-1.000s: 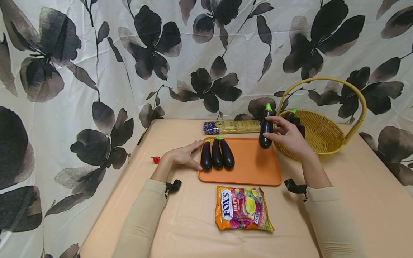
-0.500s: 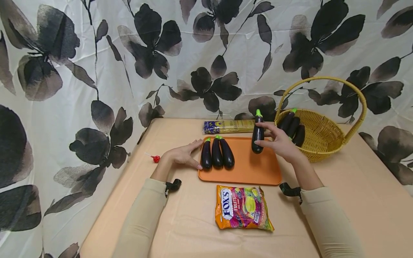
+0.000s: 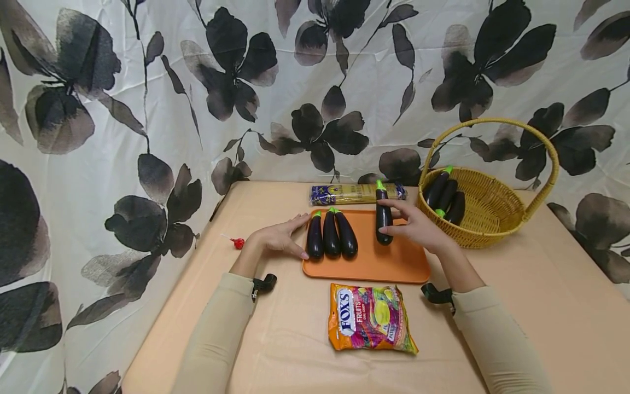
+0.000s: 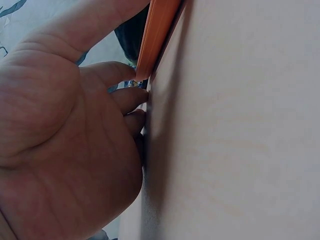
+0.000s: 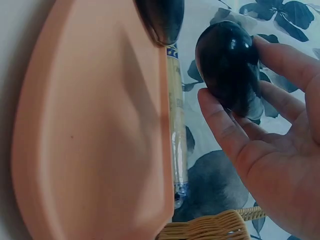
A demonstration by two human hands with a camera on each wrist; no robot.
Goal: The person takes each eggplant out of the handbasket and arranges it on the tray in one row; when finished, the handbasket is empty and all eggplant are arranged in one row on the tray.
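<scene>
My right hand (image 3: 415, 224) pinches an eggplant (image 3: 383, 216) between thumb and fingers, its green stem end pointing away from me. In the right wrist view this eggplant (image 5: 229, 65) is raised above the orange tray (image 5: 95, 150). Three eggplants (image 3: 332, 235) lie side by side on the left part of the tray (image 3: 366, 272). My left hand (image 3: 278, 238) rests at the tray's left edge, thumb and fingers spread along it. Seen from the left wrist, the fingers of that hand (image 4: 75, 115) touch the tray rim (image 4: 155, 40).
To the right stands a wicker basket (image 3: 497, 210) with a tall handle and several eggplants (image 3: 447, 194) inside. A pack of spaghetti (image 3: 344, 194) lies behind the tray. In front is a Fox's candy bag (image 3: 371, 318). A small red lollipop (image 3: 238, 243) lies at left.
My right hand has carried the eggplant leftward and toward me, from beside the basket to over the tray's right half. The left hand has stayed in place.
</scene>
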